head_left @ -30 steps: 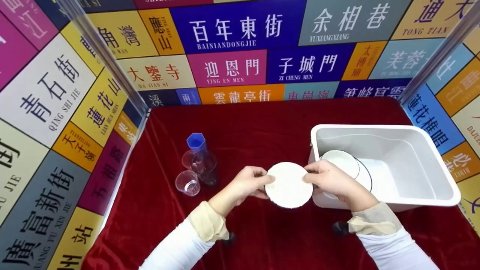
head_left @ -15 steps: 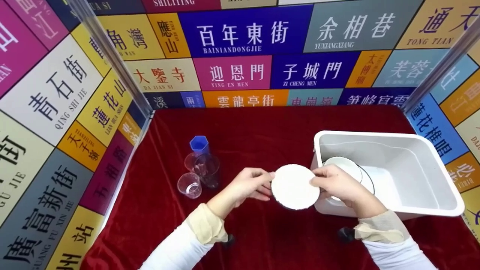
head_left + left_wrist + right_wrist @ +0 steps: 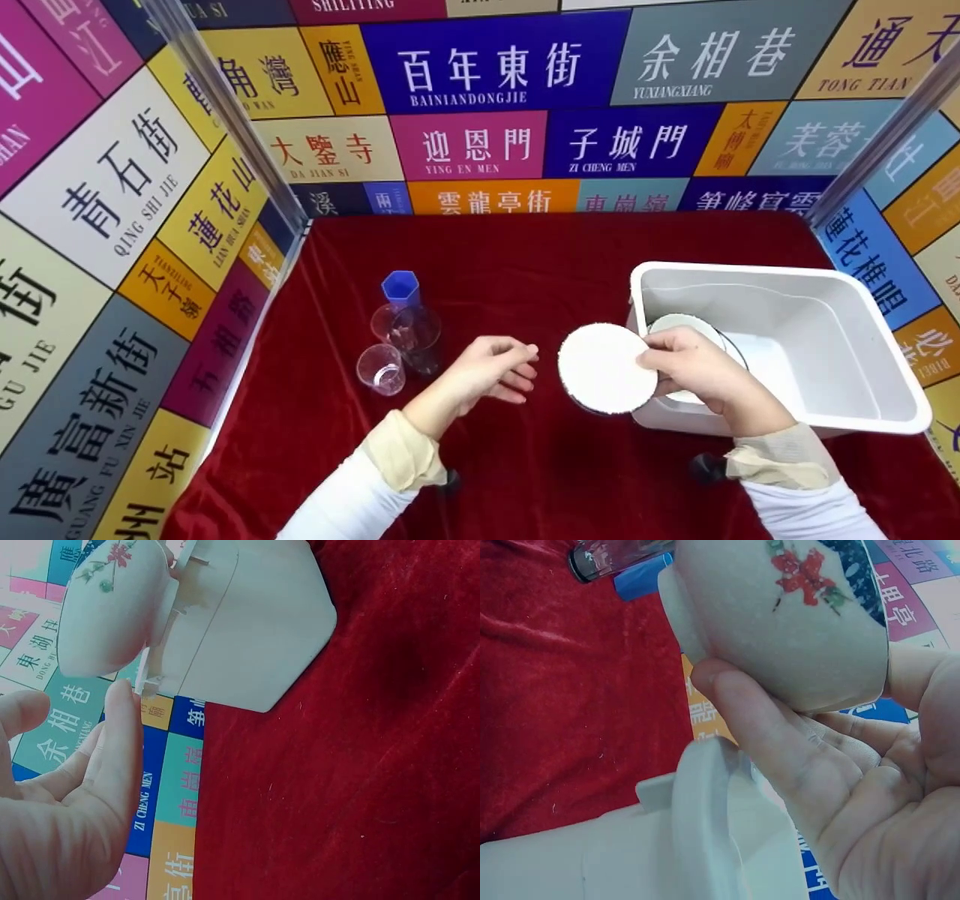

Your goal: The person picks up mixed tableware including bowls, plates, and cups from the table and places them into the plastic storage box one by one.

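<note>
"Bowl (image 3: 606, 367) and right hand (image 3: 697, 371) are shifting rightward, leaving the left hand (image 3: 491, 375) that was touching the rim earlier."
"How is that left hand posing?"
"It's hovering apart from the bowl, holding nothing, fingers loosely bent."
"And the right?"
"Gripping alone, thumb over the rim, keeping the bowl above the red cloth (image 3: 525, 465), just beside the white bin (image 3: 825, 330)."

Head view: bright, diffuse light; soft grey shading inside white tub (image 3: 787, 322). Bowl (image 3: 604, 367), just left of tub: overexposed, interior flat white. Cloth (image 3: 510, 277), left of tub: deep-toned, faint sheen. Panels (image 3: 112, 180), far left of tub: wide-angle stretching. Wrist views: duller, cool-tinted, slightly soft.
</note>
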Demonstrator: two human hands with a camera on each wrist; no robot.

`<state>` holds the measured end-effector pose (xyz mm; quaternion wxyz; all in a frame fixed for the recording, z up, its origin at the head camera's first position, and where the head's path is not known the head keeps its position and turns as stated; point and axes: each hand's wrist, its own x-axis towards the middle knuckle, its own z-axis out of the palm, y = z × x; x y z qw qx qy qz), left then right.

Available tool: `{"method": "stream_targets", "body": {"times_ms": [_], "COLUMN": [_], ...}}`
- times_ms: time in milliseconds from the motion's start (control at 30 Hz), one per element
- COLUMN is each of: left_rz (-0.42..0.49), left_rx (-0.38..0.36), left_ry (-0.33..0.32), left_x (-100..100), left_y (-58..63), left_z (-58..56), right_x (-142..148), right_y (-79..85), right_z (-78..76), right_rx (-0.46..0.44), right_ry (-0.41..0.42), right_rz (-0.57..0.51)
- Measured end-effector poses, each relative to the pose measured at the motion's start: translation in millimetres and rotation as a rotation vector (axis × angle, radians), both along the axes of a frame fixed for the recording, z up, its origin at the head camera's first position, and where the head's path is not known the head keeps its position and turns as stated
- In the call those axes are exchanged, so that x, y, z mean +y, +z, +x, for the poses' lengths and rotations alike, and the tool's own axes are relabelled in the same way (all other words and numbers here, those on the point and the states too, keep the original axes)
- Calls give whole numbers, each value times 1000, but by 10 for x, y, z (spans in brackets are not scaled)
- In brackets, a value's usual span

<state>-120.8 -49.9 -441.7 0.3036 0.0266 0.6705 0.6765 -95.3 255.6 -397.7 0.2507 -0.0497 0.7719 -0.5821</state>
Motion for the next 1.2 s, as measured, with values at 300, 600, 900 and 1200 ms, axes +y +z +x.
{"method": "stream_targets", "body": {"times_ms": [300,600,900,1200], "left_rz": [0,-26,-66,-82], "left_rx": [-5,10,40,42], "left_ry": [20,37,55,72], "left_x": [-155,-288,-402,-479], "left_y": [-45,-74,-125,-172], "left_z": [15,37,84,90], "right_x": [158,359,456,587], "right_y": [32,54,16,52], "right_z": [20,44,89,106], "right_rx": [-10,-1,-23,-41], "right_ry": [-33,-33,-46,-104], "right_rz": [-45,-134,-187,-193]}}
